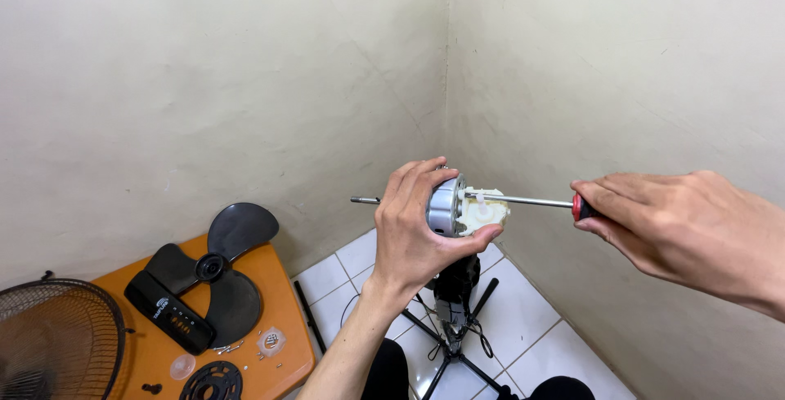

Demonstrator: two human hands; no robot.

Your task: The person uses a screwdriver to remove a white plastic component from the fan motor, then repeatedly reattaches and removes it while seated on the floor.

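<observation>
Above the tiled floor, my left hand is gripping the fan motor; my right hand is clenching the screwdriver.

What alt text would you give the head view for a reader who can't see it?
The left hand grips a silver fan motor with a white plastic gearbox, while the right hand drives a red-handled screwdriver into it. Lower left, an orange stool holds a black fan blade, a control panel and screws, beside a wire fan guard.
</observation>
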